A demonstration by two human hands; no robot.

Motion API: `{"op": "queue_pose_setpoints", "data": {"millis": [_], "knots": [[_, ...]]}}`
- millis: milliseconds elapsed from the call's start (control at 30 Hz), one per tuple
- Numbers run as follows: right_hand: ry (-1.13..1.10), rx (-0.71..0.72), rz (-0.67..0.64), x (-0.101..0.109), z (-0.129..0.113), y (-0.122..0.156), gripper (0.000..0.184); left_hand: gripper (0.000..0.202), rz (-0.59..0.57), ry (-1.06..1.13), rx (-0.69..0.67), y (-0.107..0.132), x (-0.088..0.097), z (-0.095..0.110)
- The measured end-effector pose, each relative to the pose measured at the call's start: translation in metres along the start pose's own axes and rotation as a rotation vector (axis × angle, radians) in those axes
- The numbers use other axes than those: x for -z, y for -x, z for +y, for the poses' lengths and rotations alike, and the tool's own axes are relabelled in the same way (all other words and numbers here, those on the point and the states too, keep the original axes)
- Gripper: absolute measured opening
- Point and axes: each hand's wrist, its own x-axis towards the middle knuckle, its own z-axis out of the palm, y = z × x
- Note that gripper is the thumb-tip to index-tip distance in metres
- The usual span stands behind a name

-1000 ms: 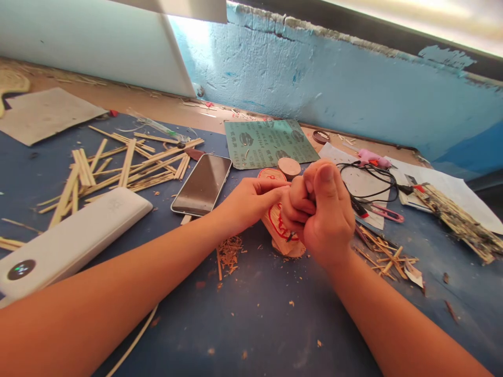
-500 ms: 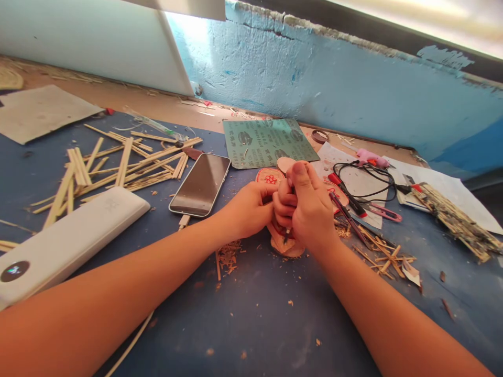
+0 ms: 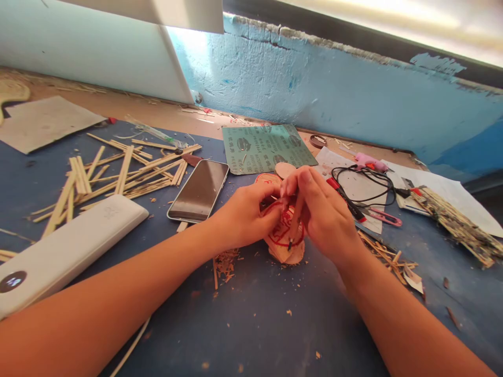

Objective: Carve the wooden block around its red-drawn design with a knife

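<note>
My left hand (image 3: 251,214) is closed on the edge of a flat, light wooden piece (image 3: 280,251) with red line drawing on it. The fingers of my right hand (image 3: 324,214) bend around a slim wood-handled carving tool (image 3: 295,225). Its small dark tip points down at the lower part of the wooden piece. The upper end of the tool is hidden by my fingers. Just beyond my hands are another red-marked wooden piece (image 3: 268,179) and a plain round one (image 3: 285,169), both partly covered.
Left of my hands lie a phone (image 3: 199,191), a white power bank (image 3: 74,246) and many loose sticks (image 3: 126,170). Behind is a green sandpaper sheet (image 3: 269,149). On the right are a black cable (image 3: 363,183), a pink glue gun (image 3: 371,162), a cutter (image 3: 385,216) and bark (image 3: 459,225).
My right hand has opened out from a tight fist and shifted slightly right and down, uncovering more of the red-marked wooden piece and the tool. My left hand stays on the wood.
</note>
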Motion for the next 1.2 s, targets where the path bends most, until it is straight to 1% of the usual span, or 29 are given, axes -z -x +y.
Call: {"op": "queue_pose_setpoints", "data": {"millis": [67,133,167,267,367,433,467,567,633,733,867,1000,1067,1200], "knots": [[0.214,0.032,-0.065,0.01,-0.009,0.006,0.034,0.021,-0.017,-0.155,-0.126,0.001,0.005,0.004],[0.354,0.051,-0.092,0.021,-0.019,0.011,0.028,0.031,-0.078,-0.21,-0.222,0.003,0.009,0.007],[0.383,0.047,-0.106,0.027,-0.023,0.012,0.025,0.037,-0.115,-0.214,-0.254,0.004,0.011,0.008],[0.366,-0.003,-0.125,0.045,-0.031,0.013,0.013,0.053,-0.247,-0.216,-0.293,0.008,0.015,0.008],[0.375,-0.077,-0.123,0.059,-0.035,0.009,0.018,0.074,-0.355,-0.221,-0.307,0.012,0.016,0.003],[0.425,-0.141,-0.122,0.067,-0.036,0.008,0.023,0.087,-0.388,-0.252,-0.313,0.013,0.016,0.0],[0.443,-0.169,-0.12,0.072,-0.037,0.008,0.026,0.09,-0.398,-0.272,-0.309,0.013,0.015,-0.001],[0.49,-0.219,-0.133,0.087,-0.04,0.011,0.033,0.086,-0.405,-0.288,-0.28,0.011,0.016,0.0],[0.532,-0.264,-0.184,0.095,-0.041,0.014,0.035,0.088,-0.399,-0.274,-0.253,0.009,0.017,0.001],[0.565,-0.352,-0.276,0.101,-0.041,0.015,0.032,0.094,-0.393,-0.294,-0.24,0.009,0.018,0.003],[0.622,-0.411,-0.372,0.1,-0.04,0.013,0.034,0.102,-0.359,-0.374,-0.253,0.011,0.015,0.002],[0.655,-0.415,-0.457,0.097,-0.041,0.014,0.025,0.102,-0.319,-0.414,-0.257,0.014,0.011,0.001],[0.634,-0.444,-0.5,0.095,-0.04,0.015,0.023,0.101,-0.311,-0.41,-0.266,0.014,0.01,0.001],[0.504,-0.57,-0.596,0.093,-0.034,0.014,0.027,0.102,-0.283,-0.4,-0.262,0.014,0.01,0.0]]}}
